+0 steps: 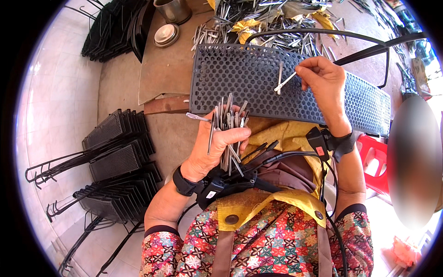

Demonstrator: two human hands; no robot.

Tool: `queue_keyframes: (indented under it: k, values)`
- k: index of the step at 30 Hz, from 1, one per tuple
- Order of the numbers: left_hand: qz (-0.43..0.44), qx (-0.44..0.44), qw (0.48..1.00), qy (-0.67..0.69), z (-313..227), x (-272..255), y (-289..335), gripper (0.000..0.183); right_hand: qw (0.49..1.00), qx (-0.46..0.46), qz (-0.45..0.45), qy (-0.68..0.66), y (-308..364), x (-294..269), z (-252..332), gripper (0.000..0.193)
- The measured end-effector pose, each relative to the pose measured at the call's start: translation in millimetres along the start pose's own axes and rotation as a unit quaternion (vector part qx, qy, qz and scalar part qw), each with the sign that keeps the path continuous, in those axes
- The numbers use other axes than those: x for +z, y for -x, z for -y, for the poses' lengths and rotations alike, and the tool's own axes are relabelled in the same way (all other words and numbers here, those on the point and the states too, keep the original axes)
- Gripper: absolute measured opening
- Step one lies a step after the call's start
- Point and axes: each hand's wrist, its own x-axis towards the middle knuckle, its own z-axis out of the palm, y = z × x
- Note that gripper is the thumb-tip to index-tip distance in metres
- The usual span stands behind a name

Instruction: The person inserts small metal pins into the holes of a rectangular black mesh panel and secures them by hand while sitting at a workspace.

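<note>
My left hand (198, 154) is closed around a bunch of thin silvery metal strips (227, 121), which stick out above and below the thumb. One strip points out sideways past the wrist side of the fist. Over the black perforated rack (230, 78), my right hand (326, 85) pinches a single slim metal strip (288, 81) between thumb and fingertips. Its far end meets, or nearly meets, a second metal strip (280, 70) on the rack's mesh; I cannot tell whether they touch. The rack lies across in front of me, with a bent black bar along its far side.
Beyond the rack lies a heap of loose metal strips (207, 37) with yellow scraps (247, 27). A metal pot (173, 10) and a round lidded tin (166, 34) stand far left. Black racks (117, 161) are stacked at left. A red stool (376, 171) and a blurred person are at right.
</note>
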Motion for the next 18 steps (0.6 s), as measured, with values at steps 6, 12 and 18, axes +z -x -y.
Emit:
queue_keyframes:
  k: [6, 12, 18]
  values:
    - [-0.005, -0.007, 1.0, -0.005, 0.5, -0.5, -1.3, 0.035, 0.998, -0.034, -0.024, 0.047, 0.9, -2.4, 3.5, 0.005]
    - [0.001, 0.003, 1.0, 0.017, 1.0, -2.5, -3.0, 0.035, 0.998, -0.013, 0.059, 0.012, 4.6, -6.3, 22.2, 0.005]
    - [0.002, 0.002, 1.0, 0.017, -0.1, -0.6, -2.7, 0.032, 0.99, -0.133, -0.044, 0.018, -4.6, 20.9, 19.2, 0.009]
